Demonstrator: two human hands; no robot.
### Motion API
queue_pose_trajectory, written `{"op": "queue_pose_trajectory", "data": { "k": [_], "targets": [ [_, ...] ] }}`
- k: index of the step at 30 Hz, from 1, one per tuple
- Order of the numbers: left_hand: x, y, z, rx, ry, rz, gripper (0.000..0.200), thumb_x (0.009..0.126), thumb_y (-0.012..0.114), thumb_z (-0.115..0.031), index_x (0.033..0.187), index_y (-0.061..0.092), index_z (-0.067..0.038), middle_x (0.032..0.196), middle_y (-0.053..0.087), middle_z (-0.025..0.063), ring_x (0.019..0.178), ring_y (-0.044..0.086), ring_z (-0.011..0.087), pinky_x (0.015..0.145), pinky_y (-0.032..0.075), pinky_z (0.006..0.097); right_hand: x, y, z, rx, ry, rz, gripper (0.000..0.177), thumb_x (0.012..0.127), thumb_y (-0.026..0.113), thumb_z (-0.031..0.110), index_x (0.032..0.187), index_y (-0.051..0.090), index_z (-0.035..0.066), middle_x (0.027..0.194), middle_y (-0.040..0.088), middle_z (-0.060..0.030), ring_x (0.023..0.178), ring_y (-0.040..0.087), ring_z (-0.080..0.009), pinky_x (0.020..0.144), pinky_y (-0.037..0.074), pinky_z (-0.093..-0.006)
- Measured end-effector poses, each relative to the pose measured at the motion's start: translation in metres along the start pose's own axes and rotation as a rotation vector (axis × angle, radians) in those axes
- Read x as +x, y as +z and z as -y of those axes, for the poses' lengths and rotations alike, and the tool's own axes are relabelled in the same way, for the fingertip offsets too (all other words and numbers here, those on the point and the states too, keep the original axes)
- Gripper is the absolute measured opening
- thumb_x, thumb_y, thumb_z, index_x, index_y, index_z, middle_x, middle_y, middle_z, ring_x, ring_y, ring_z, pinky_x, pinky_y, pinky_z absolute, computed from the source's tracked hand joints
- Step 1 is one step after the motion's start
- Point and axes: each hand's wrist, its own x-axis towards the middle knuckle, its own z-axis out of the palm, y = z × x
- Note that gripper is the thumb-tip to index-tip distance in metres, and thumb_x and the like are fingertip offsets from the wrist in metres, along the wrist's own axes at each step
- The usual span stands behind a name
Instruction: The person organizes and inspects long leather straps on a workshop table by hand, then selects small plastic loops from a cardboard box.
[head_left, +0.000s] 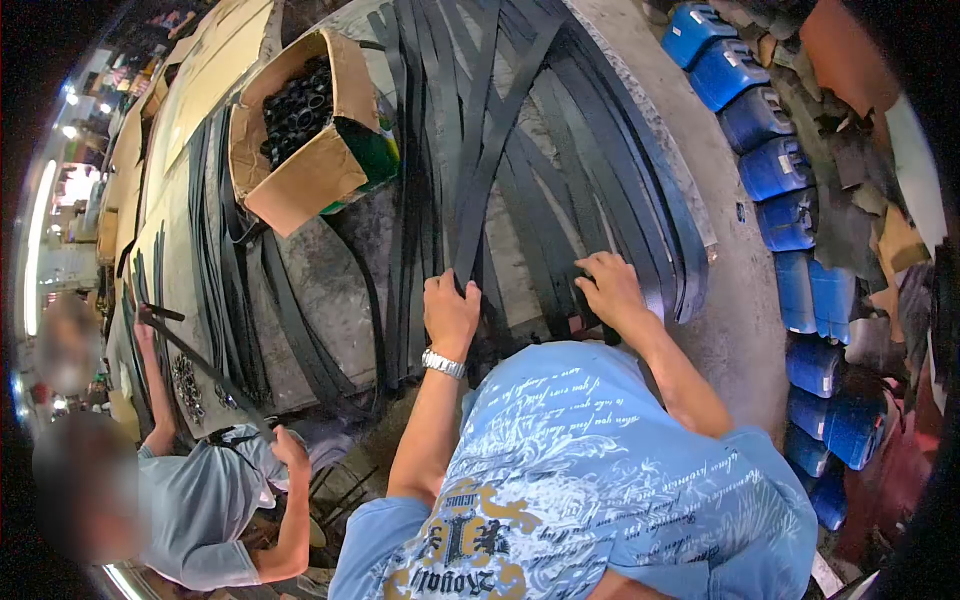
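Observation:
Long flat black straps lie lengthwise over the table, several crossing at an angle. My left hand, with a metal watch on the wrist, is closed on the near end of one black strap that runs up and away to the right. To the right, my right hand rests with fingers apart over the near part of other straps, apparently holding none. My body hides the table's near edge.
An open cardboard box of small black rings stands on the table. At left, a co-worker holds a black strap in both hands. Blue plastic jugs line the floor at right, beside piled dark sheet scraps.

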Motion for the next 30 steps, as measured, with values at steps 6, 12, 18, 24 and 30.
{"op": "queue_pose_trajectory", "data": {
  "k": [6,12,18,24,30],
  "targets": [
    [-0.012,0.011,0.007,0.156,-0.016,0.005,0.054,0.085,0.069,-0.028,0.131,0.055,-0.003,0.124,0.051,0.0223,0.108,0.053,0.0404,0.086,0.049,0.0471,0.005,0.013,0.010,0.162,0.023,0.196,0.030,0.089,0.062,0.025,0.112,0.067,0.006,0.108,0.065,-0.0165,0.104,0.061,-0.0369,0.089,0.048,-0.0470],
    [-0.025,0.011,0.008,0.183,-0.088,-0.015,0.054,0.084,0.072,-0.029,0.129,0.055,-0.004,0.121,0.053,0.0201,0.108,0.053,0.0390,0.085,0.049,0.0476,0.005,0.019,0.015,0.130,-0.031,0.260,0.030,0.089,0.062,0.025,0.111,0.066,0.005,0.108,0.066,-0.0179,0.104,0.061,-0.0372,0.088,0.049,-0.0478],
    [-0.018,0.007,0.015,-0.053,-0.068,0.061,0.039,0.079,0.077,-0.025,0.103,0.059,-0.001,0.104,0.059,0.0176,0.092,0.058,0.0334,0.078,0.049,0.0437,0.015,0.028,0.013,0.147,0.020,0.286,0.026,0.090,0.061,0.027,0.106,0.064,0.007,0.108,0.066,-0.0163,0.101,0.062,-0.0382,0.085,0.049,-0.0473],
    [-0.019,-0.014,-0.028,-0.639,0.019,0.501,0.035,0.082,0.076,-0.025,0.094,0.054,0.000,0.079,0.055,0.0078,0.074,0.051,0.0189,0.071,0.045,0.0334,0.028,0.038,0.024,0.743,0.270,0.526,0.041,0.097,0.053,0.041,0.110,0.061,0.003,0.108,0.067,-0.0151,0.103,0.064,-0.0292,0.083,0.049,-0.0422],
    [-0.022,-0.003,-0.028,-0.694,0.049,0.411,0.032,0.084,0.074,-0.028,0.097,0.066,0.000,0.084,0.063,0.0111,0.080,0.060,0.0217,0.076,0.048,0.0329,0.037,0.072,0.021,0.858,0.441,0.497,0.060,0.095,0.057,0.044,0.123,0.053,-0.008,0.122,0.061,-0.0172,0.113,0.057,-0.0248,0.095,0.043,-0.0379]
  ]
}}
